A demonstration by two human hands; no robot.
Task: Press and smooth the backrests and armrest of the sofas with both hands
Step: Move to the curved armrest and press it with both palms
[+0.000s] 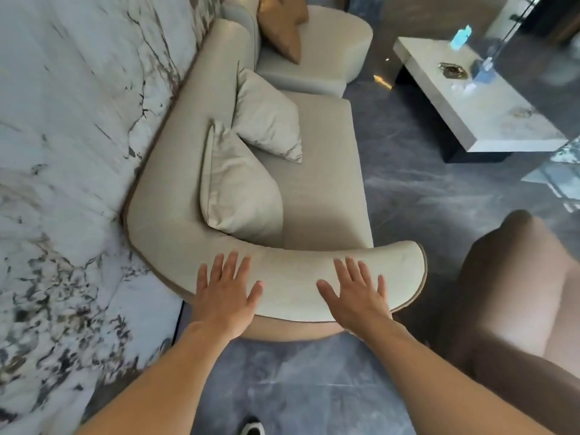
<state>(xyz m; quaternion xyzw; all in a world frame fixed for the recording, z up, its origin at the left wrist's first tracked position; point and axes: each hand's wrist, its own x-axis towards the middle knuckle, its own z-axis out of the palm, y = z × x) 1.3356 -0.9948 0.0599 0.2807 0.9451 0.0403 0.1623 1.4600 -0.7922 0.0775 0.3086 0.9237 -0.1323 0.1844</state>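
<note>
**Both palms flat on the curved armrest**

The long beige fabric sofa (317, 183) stands with its back against the white marble wall with dark veins (62, 120). Its rounded padded armrest (292, 277) curves along the near end of the seat, and this is the part under work now. Two pale square cushions (241, 196) lean in the corner where the backrest (188, 111) meets the armrest. A brown armchair (518, 293) is near, at the right, and a low grey stone table (470, 120) stands well apart, across the dark floor.

The left hand (226, 293) lies on the armrest near the bend toward the wall. The right hand (357, 293) lies near the free rounded tip. In both, the grip is spread: fingers apart, palms down on the fabric, holding nothing.

To do this step well, I think the palms should press evenly and slide along the curve, not across it, so that the cover does not wrinkle. The backrest seems not pressed yet and should come next.
</note>
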